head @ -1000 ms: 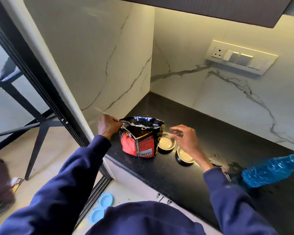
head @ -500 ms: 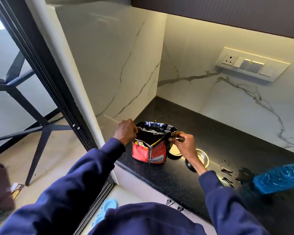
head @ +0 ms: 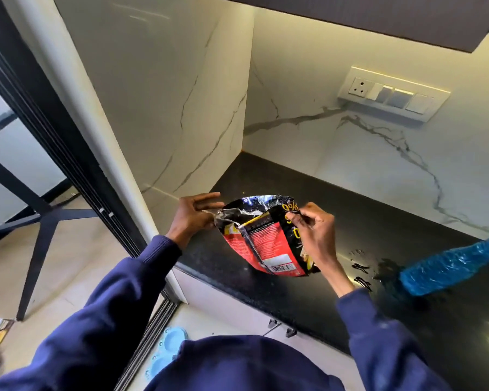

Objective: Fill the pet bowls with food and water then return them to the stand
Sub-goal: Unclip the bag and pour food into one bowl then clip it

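The food bag [head: 266,244] is held tilted at frame centre over the black surface [head: 378,221], mouth open at the top. Its left top edge is pinched by the left hand [head: 192,218], and its right edge is gripped by the curled fingers of the right hand [head: 314,235]. A blue bottle [head: 449,266] lies at right. The blue stand [head: 170,342] is noted on the floor, bottom centre.

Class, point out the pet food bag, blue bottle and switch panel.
pet food bag [head: 266,244]: head view, red back panel.
blue bottle [head: 449,263]: head view, crumpled body.
switch panel [head: 401,97]: head view, middle switch.
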